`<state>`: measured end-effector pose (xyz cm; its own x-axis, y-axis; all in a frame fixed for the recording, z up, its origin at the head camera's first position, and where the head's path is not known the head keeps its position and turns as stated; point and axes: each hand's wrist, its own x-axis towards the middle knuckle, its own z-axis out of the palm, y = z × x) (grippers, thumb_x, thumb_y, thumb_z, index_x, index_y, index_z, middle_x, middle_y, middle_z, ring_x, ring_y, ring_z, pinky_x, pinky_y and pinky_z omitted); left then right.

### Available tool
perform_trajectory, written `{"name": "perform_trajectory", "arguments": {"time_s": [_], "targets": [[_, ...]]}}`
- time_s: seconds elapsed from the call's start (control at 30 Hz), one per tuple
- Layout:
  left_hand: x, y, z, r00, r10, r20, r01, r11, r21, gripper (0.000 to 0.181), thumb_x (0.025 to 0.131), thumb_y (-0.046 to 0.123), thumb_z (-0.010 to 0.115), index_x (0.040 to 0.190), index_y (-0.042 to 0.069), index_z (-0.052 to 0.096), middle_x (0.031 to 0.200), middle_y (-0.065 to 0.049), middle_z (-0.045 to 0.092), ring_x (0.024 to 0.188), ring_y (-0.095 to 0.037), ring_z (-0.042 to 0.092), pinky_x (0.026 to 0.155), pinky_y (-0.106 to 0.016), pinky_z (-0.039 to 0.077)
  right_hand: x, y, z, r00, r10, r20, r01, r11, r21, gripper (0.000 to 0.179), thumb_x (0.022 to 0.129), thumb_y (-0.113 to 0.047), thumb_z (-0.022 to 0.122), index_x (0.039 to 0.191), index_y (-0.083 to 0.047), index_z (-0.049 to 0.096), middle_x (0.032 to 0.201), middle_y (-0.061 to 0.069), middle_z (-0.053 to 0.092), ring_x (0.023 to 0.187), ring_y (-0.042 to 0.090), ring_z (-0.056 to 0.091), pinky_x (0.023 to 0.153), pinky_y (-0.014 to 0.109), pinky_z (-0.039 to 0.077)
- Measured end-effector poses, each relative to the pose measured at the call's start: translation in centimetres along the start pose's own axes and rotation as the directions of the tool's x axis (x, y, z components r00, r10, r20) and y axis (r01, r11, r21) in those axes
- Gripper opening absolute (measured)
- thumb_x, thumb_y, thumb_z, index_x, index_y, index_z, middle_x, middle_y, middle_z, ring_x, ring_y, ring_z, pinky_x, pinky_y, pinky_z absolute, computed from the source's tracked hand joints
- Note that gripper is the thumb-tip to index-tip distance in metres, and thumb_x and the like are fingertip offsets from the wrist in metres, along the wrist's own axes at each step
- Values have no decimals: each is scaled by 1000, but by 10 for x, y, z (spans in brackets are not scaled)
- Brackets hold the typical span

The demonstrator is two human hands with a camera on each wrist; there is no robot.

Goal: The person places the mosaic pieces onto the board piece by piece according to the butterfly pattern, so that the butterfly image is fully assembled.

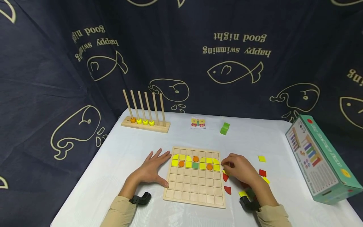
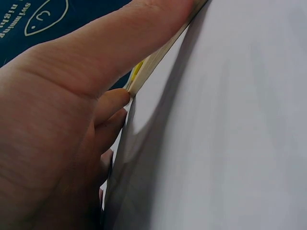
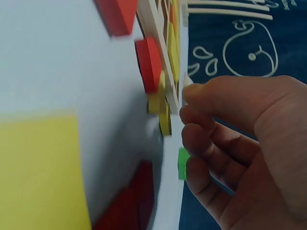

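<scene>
Over the board's (image 1: 194, 187) second and third rows, I seem to be setting coloured tiles (image 1: 175, 163) into cells; the next move likely calls for squaring one to its cell. My right hand's (image 1: 241, 168) thumb and fingertips nearly meet by the right edge, perhaps on a piece, I cannot tell; my left hand (image 1: 151, 168) lies spread, touching the left edge.

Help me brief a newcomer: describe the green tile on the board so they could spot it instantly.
On the white table, find the wooden grid board. Go to the lower of its two filled rows, directly below the upper row's orange disc. The green tile sits there between two yellow squares, the only green piece on the board.
</scene>
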<state>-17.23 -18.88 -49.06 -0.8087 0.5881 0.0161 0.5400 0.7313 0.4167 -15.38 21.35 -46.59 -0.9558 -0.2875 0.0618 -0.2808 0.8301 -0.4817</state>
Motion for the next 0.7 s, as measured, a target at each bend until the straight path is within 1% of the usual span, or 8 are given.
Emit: {"name": "perform_trajectory", "arguments": {"time_s": [0.1,0.3,0.4,0.57,0.7], "targets": [[-1,0,0,1000,2,-5,-2,1000,-6,129,49,81,72,152,16,31,158,0,22,145,-31,6,113,-54,0,-2,6,-4,1000,13,-15,-13,1000,-6,17,82,-16,74,99,-17,75,85,-12,59,74,12,50,69,32,46],[-2,-2,1,1000,2,-9,-2,1000,1,129,49,80,72,152,15,31,158,0,22,145,-31,6,113,-54,0,-1,14,-6,999,-24,-38,24,1000,-11,24,82,-8,70,105,-15,74,96,-6,62,79,14,52,74,35,48],[-2,-4,2,1000,5,-10,-5,1000,9,129,49,81,71,152,15,31,158,0,22,145,-31,6,113,-55,0,0,15,-4,999,-35,-31,35,999,-9,25,82,-8,69,106,-14,73,99,-4,63,80,14,52,75,36,49],[-1,-2,2,1000,8,-11,-8,1000,-7,128,49,80,73,152,16,31,157,-1,22,145,-31,6,113,-54,0,2,16,-1,1000,-23,-2,23,999,-34,23,82,-12,71,106,-14,74,98,-5,62,79,13,51,74,34,49],[0,-1,1,1000,7,-10,-8,1000,-11,128,49,80,73,152,16,31,157,-1,23,145,-31,6,113,-54,0,2,16,0,1000,0,7,0,999,-54,23,81,-13,72,103,-14,74,89,-8,61,76,13,50,73,34,48]]}}
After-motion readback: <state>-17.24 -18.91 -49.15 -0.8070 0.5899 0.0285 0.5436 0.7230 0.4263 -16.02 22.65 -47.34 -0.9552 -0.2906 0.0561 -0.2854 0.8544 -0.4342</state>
